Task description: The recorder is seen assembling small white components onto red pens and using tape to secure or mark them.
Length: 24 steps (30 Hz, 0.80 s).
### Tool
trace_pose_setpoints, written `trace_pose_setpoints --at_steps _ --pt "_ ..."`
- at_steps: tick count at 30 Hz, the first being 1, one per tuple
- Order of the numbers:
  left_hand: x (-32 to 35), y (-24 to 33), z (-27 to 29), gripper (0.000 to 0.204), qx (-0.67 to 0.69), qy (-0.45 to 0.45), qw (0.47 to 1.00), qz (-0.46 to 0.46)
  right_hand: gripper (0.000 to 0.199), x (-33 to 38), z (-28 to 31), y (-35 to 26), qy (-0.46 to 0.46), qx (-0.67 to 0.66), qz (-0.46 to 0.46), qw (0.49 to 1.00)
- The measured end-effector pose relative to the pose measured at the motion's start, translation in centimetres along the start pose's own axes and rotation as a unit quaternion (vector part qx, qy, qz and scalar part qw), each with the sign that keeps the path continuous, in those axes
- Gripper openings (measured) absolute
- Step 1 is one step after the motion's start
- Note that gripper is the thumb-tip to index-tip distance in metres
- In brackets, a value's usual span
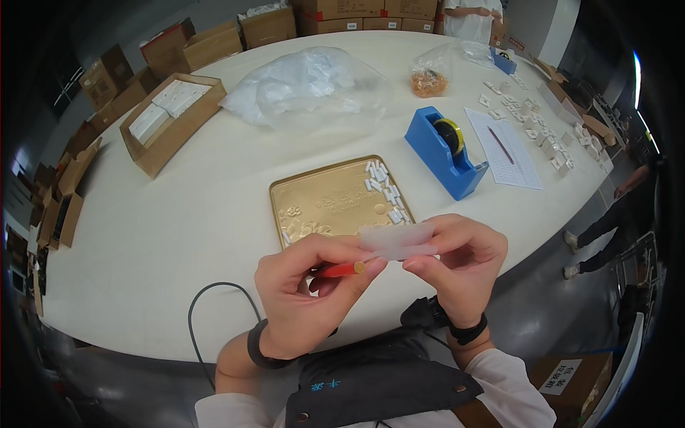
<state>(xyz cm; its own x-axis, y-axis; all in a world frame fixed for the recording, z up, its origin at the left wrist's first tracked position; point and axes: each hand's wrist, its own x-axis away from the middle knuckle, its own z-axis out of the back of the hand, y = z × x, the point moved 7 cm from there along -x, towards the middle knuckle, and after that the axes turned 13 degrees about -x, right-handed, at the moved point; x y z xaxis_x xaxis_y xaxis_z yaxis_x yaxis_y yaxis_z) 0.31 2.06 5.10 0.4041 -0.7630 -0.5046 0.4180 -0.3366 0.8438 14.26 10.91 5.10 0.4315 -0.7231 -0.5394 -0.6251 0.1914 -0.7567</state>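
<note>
A small translucent white sheet, perhaps a plastic bag [397,241], is stretched between my two hands above the table's near edge. My left hand [307,285] pinches its left end and also keeps a red stick-like tool [340,270] with a tan tip tucked in the fingers. The other end is pinched between the thumb and fingers of my right hand [460,260]. Just beyond my hands lies a gold embossed metal tray [321,191]. Small white cylindrical pieces [389,192] are gathered along its right side. My hands hide the tray's near edge.
A blue tape dispenser [446,153] stands right of the tray, beside a paper sheet with a pen [501,145]. Many small white parts [542,132] cover the right side. Farther off are clear plastic bags [314,85], a bag of orange bits [429,82] and a cardboard box [153,158].
</note>
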Motion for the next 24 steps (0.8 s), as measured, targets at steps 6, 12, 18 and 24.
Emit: trace_pose_setpoints --at_steps 6,12,18,24 --pt "0.3 -0.8 -0.1 0.016 0.028 0.029 0.998 0.049 0.03 0.1 0.0 1.4 0.054 -0.066 -0.054 0.995" --pt "0.2 -1.1 0.1 0.029 0.044 0.042 0.996 0.07 0.043 0.2 0.3 1.6 0.072 -0.064 -0.057 0.994" --pt "0.2 -1.2 0.1 0.033 0.054 0.061 0.993 0.089 0.042 0.4 0.2 1.5 0.081 -0.058 -0.064 0.993" --pt "0.1 -1.3 0.2 0.031 0.044 0.051 0.994 0.084 0.04 0.4 0.1 1.6 0.077 -0.059 -0.075 0.992"
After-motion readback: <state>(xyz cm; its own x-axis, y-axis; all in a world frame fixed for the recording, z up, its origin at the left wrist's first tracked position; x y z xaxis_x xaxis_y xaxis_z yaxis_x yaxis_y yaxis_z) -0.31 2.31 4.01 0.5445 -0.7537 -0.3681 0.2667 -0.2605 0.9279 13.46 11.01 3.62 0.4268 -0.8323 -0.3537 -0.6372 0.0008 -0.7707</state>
